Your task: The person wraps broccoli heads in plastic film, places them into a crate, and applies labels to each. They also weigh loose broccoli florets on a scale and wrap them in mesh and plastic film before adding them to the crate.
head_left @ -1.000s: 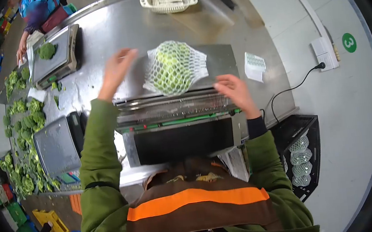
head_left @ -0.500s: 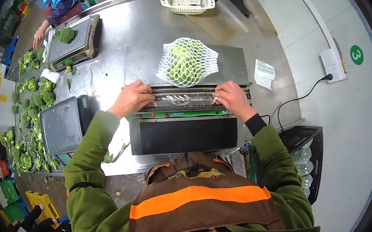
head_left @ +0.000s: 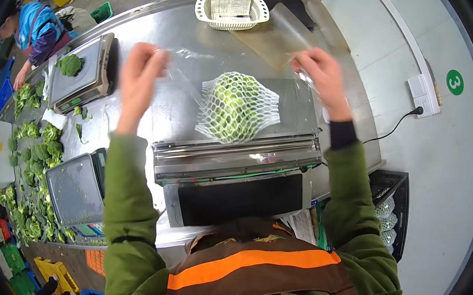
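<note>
A clear sheet of plastic film (head_left: 188,86) is stretched between my two raised hands. My left hand (head_left: 143,79), blurred by motion, pinches its left corner. Across from it, my right hand (head_left: 321,75) is closed on the right edge. Under and behind the film lies a pale green vegetable in a white foam net (head_left: 234,107); its exact kind is partly hidden by the mesh. It rests just beyond the wrapping machine (head_left: 237,156), whose metal rollers run crosswise before me. A black plate (head_left: 242,200) forms the machine's near side.
Broccoli heads (head_left: 33,163) are heaped along the left. A scale (head_left: 81,71) carries a broccoli floret (head_left: 70,65); a dark tray (head_left: 74,187) is nearer. A white basket (head_left: 232,11) stands at the back. A co-worker (head_left: 34,30) is at far left, and a cable (head_left: 390,131) runs right.
Both hands have lifted forward from the machine, drawing the film out over the netted vegetable. My view has shifted slightly. The co-worker has moved.
</note>
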